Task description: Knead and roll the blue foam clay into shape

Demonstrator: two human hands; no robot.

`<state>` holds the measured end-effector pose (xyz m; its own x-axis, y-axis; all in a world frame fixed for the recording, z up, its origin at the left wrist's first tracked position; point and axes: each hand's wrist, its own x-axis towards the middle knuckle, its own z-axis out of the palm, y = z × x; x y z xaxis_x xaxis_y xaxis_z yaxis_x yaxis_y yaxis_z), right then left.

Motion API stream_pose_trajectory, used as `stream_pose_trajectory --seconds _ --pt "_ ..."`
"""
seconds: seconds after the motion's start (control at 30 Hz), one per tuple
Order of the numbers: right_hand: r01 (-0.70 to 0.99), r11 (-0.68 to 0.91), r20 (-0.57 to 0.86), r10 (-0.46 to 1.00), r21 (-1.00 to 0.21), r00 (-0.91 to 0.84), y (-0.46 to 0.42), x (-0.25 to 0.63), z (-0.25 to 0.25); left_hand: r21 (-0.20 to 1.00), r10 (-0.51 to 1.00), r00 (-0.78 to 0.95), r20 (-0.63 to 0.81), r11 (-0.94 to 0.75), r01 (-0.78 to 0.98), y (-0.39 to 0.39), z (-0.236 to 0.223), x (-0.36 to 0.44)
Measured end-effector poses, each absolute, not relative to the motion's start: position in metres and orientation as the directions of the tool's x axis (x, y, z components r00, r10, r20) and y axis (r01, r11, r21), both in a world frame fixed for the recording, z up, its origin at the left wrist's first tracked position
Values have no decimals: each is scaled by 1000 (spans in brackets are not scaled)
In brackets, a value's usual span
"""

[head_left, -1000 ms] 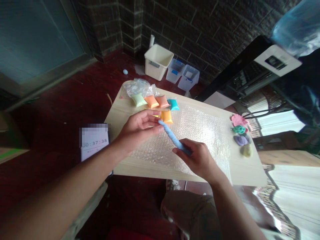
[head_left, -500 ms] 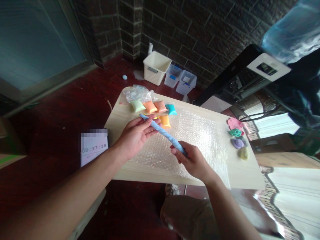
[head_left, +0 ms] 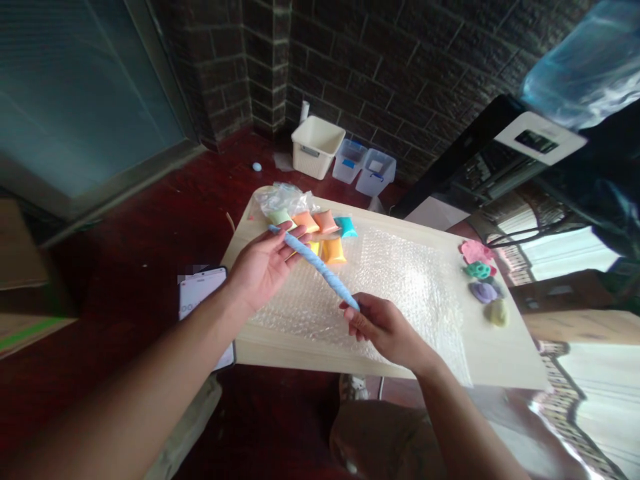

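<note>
A long, light-blue twisted clay roll slants over the table, its far end to the left. My left hand is turned palm up; the roll's upper end lies across its outstretched fingers, with the thumb against it. At the lower end, my right hand pinches the roll between thumb and fingers. Beneath the roll, a sheet of bubble wrap covers much of the table. Just beyond my left hand lie soft packets: an orange-yellow packet, a teal packet and several others, partly hidden by the fingers.
Shaped clay pieces, including a pink piece and a purple piece, line the right side of the table. A phone is at the left edge, partly behind my forearm. Bins stand against the brick wall.
The clay roll's right end has swung slightly left as my right hand turned, and its spiral twist shows more clearly. My left hand has shifted a little left. The whole view has moved slightly.
</note>
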<state>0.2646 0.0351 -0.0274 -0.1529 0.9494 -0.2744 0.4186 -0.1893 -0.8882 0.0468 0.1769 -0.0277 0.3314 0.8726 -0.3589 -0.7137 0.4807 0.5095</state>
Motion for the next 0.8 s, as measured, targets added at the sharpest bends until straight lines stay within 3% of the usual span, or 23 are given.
stream_pose_trajectory --seconds 0.27,0.5,0.8 --pt "322 -146 -162 986 -935 -25 39 268 -40 459 832 384 -401 545 -702 171 -20 49" --pt "288 -141 -175 980 -947 -99 43 259 -41 427 819 400 -410 560 -710 170 -15 47" --pt "359 -106 -59 988 -927 140 43 269 -47 458 828 398 -396 553 -695 175 -24 41"
